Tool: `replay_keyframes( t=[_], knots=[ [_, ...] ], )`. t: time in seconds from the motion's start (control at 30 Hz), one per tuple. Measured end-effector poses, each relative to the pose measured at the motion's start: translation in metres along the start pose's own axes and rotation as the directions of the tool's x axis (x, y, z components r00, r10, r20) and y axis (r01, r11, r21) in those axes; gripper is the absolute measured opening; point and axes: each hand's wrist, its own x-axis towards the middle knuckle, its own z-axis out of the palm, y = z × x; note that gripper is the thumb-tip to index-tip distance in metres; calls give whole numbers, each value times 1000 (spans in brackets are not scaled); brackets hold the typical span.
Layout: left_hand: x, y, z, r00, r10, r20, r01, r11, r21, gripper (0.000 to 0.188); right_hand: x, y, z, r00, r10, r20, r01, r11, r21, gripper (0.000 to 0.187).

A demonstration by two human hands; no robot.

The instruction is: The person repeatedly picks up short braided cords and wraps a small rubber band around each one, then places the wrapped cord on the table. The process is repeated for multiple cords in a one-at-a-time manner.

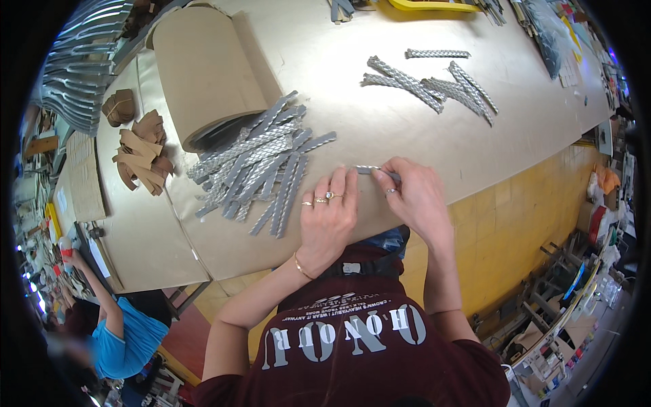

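A short silver-grey braided strip (368, 169) lies between my hands, just above the table. The thumb and fingers of my right hand (422, 197) pinch its right end. My left hand (329, 214), with rings on its fingers, is closed at the strip's left end; the fingers partly hide that end. Just left of my left hand is a loose pile of similar strips (251, 169), some showing a braided face and some a plain grey one. Several braided strips (441, 88) lie apart from the pile, farther off to the right.
A large brown roll (203, 74) lies behind the pile on the table (325, 88). Brown strips (144, 152) and a banded brown bundle (119, 107) are at its left. A yellow tray (434, 5) sits at the far edge. A person in blue (129, 339) is at lower left.
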Motion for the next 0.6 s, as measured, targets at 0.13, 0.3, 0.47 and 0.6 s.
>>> replay_keyframes(
  t=[0.13, 0.3, 0.47, 0.6],
  knots=[
    [1, 4, -1, 999, 2, 44, -6, 997, 81, 43, 1, 1, 2, 994, 96, 55, -100, 993, 56, 22],
    [2, 8, -1, 999, -4, 41, -1, 991, 133, 44, 3, 0, 3, 998, 66, -21, -64, 995, 76, 21],
    [3, 7, -3, 999, -5, 53, -2, 991, 135, 44, 3, -2, 3, 990, 136, 31, -137, 989, 60, 22],
    [0, 8, -8, 996, -17, 88, 14, 999, 34, 46, 4, -2, 5, 986, 160, 43, -161, 986, 35, 23]
  ],
)
